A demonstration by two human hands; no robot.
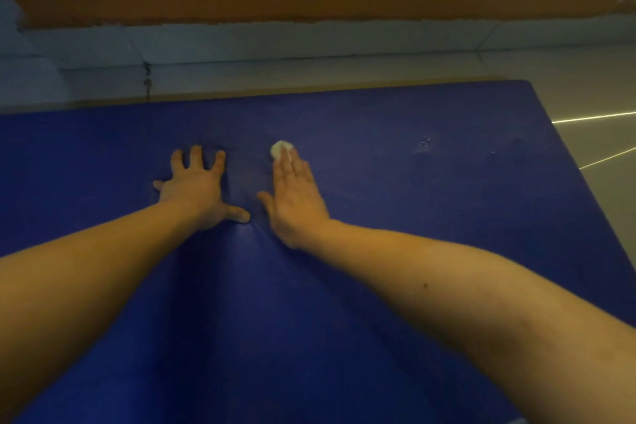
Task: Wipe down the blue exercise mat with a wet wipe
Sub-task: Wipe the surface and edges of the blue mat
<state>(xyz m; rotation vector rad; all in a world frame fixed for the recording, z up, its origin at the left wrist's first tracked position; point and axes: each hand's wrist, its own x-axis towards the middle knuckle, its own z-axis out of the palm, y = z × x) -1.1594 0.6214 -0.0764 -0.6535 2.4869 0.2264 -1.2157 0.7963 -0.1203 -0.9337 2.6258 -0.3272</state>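
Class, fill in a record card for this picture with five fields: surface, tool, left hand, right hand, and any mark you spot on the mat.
surface: blue exercise mat, spread flat on a pale tiled floor
tool: white wet wipe, bunched up, lying on the mat
left hand: pressed flat on the mat, fingers spread, holding nothing
right hand: flat, straight fingers pressing the wipe onto the mat
mark: small pale scuff on the mat, to the right of the wipe

I see open mat (430,234) rightward to its right edge; left hand (196,189) planted flat blocks leftward travel; wall (309,41) stands just beyond the far edge.
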